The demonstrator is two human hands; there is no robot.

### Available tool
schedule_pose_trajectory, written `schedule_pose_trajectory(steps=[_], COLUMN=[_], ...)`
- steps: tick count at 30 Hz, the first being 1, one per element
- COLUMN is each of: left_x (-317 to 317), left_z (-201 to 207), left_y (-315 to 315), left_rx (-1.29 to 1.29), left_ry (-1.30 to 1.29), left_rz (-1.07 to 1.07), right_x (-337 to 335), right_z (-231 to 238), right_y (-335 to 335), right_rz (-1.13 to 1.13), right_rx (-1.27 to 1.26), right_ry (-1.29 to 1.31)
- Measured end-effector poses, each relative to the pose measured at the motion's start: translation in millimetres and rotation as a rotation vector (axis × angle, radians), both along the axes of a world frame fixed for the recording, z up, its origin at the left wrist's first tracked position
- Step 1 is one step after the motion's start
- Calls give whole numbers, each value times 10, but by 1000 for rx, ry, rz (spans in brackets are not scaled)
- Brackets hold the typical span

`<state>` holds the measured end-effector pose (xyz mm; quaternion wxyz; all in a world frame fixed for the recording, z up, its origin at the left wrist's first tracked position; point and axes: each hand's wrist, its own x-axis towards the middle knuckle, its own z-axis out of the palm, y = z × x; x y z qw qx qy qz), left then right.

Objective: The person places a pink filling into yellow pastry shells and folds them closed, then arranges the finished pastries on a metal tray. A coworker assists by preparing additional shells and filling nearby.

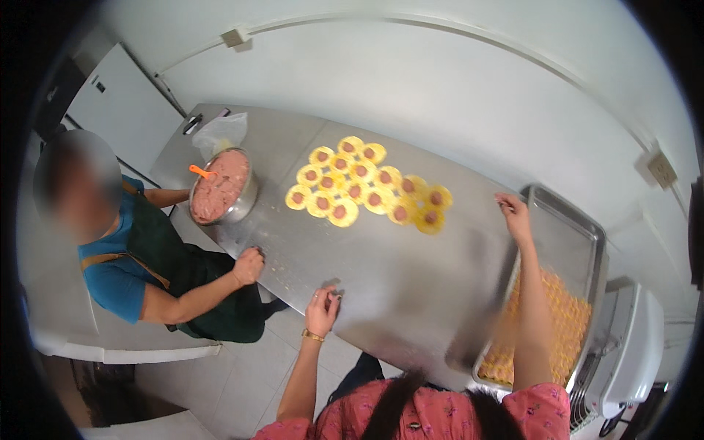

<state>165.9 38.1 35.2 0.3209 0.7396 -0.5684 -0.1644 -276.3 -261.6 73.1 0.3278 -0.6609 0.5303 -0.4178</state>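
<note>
My left hand (321,312), wearing a ring and a gold wristband, is at the near edge of the metal table (381,271). Its fingers are curled; whether they hold anything small is hidden. Beyond the far corner of the tray, my right hand (513,213) hovers near the table with fingers bent together, their contents too small to make out. Several thin yellow dough rounds (342,213) lie in rows on the table, each with a lump of pink ground meat (375,199) at its middle. My right forearm crosses over a metal tray (603,257) partly filled with small yellow-orange pieces (565,308).
A steel bowl (246,202) of pink ground meat with an orange-handled utensil (202,172) stands at the left. A co-worker in a dark apron (198,275) stands beside it, one hand on the table edge. A plastic bag (222,132) lies behind; a white machine (634,352) stands right.
</note>
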Motion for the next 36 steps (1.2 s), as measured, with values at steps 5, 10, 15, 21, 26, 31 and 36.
schedule_pose_trajectory(steps=[5,10,15,21,26,31,36], left_x=[353,329,350,358,394,374,359], left_z=[-377,-461,-443,-504,-460,-358,-324], left_y=[-145,-111,-123,-112,-74,-103,-136], left_rx=[21,25,-76,92,89,59,105], left_ry=[-2,-88,-15,77,27,103,126], left_rz=[2,-47,-47,-136,-176,-137,-114], right_x=[1544,2326,2568,2756,2933,3080,3159], right_z=[-336,-865,-1176,-1219,-1087,-903,-958], right_y=[-844,-1730,-2170,-2257,-2149,-1997,-1942], right_rz=[144,108,-107,-136,-238,-165,-178], right_rx=[67,109,103,103,135,125,21], right_ry=[78,162,365,458,459,499,525])
